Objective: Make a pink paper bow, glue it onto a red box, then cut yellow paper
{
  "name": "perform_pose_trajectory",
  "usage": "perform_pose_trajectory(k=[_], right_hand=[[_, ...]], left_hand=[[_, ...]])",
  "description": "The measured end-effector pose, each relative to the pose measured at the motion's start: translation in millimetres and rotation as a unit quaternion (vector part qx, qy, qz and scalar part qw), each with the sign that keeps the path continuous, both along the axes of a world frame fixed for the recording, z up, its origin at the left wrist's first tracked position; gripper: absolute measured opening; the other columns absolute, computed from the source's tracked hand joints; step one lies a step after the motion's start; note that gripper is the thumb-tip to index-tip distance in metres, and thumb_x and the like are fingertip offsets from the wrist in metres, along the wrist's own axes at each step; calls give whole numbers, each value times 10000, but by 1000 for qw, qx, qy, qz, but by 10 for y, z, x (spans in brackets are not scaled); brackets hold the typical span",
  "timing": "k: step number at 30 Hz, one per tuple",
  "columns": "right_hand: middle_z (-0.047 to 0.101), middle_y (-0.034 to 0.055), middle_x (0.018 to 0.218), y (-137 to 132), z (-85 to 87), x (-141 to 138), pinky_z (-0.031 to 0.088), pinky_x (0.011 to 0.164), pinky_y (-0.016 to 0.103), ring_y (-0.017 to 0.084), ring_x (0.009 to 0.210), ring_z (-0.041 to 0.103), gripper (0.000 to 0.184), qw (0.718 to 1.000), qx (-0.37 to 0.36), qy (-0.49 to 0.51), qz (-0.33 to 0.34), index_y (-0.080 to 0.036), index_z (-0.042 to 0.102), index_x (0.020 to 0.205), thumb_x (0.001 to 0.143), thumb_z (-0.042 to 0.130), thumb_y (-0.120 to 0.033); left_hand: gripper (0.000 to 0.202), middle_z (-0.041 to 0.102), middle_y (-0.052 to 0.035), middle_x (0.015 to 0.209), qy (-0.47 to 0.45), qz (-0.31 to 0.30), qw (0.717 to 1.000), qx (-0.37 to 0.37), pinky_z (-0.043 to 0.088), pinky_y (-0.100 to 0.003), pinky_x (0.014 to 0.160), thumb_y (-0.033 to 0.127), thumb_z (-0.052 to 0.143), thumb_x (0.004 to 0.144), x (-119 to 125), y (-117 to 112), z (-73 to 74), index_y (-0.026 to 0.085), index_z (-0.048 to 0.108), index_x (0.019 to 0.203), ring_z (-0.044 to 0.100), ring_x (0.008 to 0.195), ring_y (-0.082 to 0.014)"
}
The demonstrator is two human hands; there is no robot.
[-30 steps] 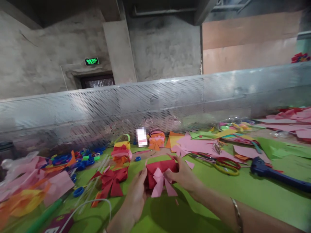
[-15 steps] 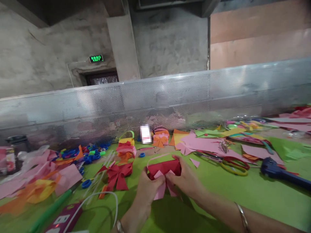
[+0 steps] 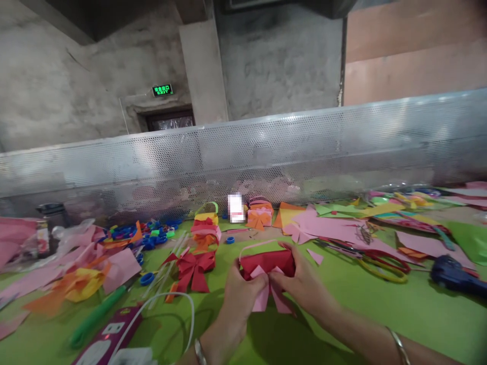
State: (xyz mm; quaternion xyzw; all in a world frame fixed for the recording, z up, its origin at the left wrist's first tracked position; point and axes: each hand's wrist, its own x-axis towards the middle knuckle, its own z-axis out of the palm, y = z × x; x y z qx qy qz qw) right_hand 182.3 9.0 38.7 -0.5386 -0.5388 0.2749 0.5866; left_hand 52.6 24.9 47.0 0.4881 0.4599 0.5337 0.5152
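Observation:
A small red paper box [image 3: 266, 262] with a thin pink handle and a pink paper bow [image 3: 271, 296] on its front is held between both hands above the green table [image 3: 361, 304]. My left hand [image 3: 241, 299] grips the box's left side, its thumb pressing on the bow's knot. My right hand [image 3: 304, 284] wraps the right side, fingers over the top edge and thumb at the bow. A red paper bow [image 3: 193, 268] lies just left of the hands.
Scissors with a red and yellow handle [image 3: 375, 263] and a blue glue gun [image 3: 454, 274] lie to the right among pink and green paper sheets. Finished small paper baskets [image 3: 205, 228] stand behind. A power strip [image 3: 110, 337] with white cable lies front left. A perforated metal screen [image 3: 266, 157] borders the table's far side.
My left hand has closed in from the box's side, so its thumb now presses the pink bow. The view has shifted left; the box stays held in both hands.

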Motion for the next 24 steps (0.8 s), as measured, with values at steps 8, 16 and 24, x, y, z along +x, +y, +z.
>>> perform_pose_trajectory(k=[8,16,24], right_hand=[[676,37,816,-6,3,5,524,671,331,216,744,640,566,999,-22,31,35,-148,467,1176,629,605,-191],[666,-1,718,-79,98,34,504,654,302,183,671,634,571,987,-93,89,92,-159,459,1218,690,618,-309],[671,34,799,73,63,190,498,618,285,180,698,631,258,967,-165,159,110,-148,596,911,657,616,-188]], left_hand=[[404,702,-69,738,16,-17,1000,-6,506,-295,601,130,707,537,-16,-5,-4,121,595,925,647,654,-207],[284,694,-55,750,45,-60,997,-27,498,-291,628,93,631,590,-45,-93,147,137,605,869,638,667,-195],[436,682,-117,947,51,-13,992,-115,503,-308,700,204,729,624,-122,-6,171,140,528,1006,651,799,-217]])
